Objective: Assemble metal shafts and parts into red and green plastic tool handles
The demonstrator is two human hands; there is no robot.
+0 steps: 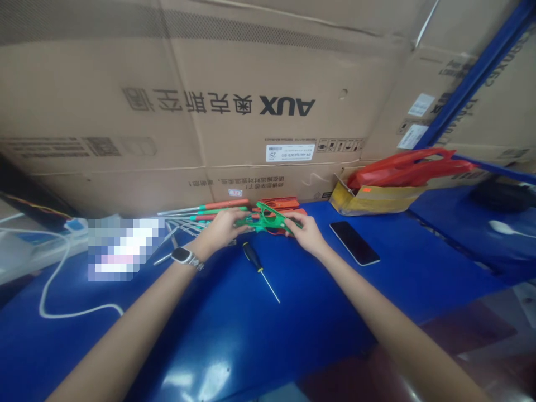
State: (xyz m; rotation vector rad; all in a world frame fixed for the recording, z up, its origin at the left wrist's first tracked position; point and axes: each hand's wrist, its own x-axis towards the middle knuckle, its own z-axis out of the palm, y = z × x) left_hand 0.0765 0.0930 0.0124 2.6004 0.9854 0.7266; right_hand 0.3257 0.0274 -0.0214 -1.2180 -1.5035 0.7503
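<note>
A green plastic piece with oval openings point(268, 215) is raised a little over the back of the blue table, between my two hands. My right hand point(307, 233) pinches its right end between thumb and fingers. At its left side, my left hand point(221, 230), with a watch on the wrist, closes its fingers on the green plastic; the fingertips are partly hidden. Orange plastic pieces point(278, 203) lie just behind. A screwdriver with a black and yellow handle point(252, 258) rests in front of my hands, its shaft pointing toward me.
Several screwdrivers with red and green handles point(224, 204) lie behind my left hand. On the right are a black phone point(355, 243) and a yellow-taped box point(379, 201) with a red bag point(408, 170). A white cable point(62, 268) curves at left. Large cartons point(201, 139) stand behind.
</note>
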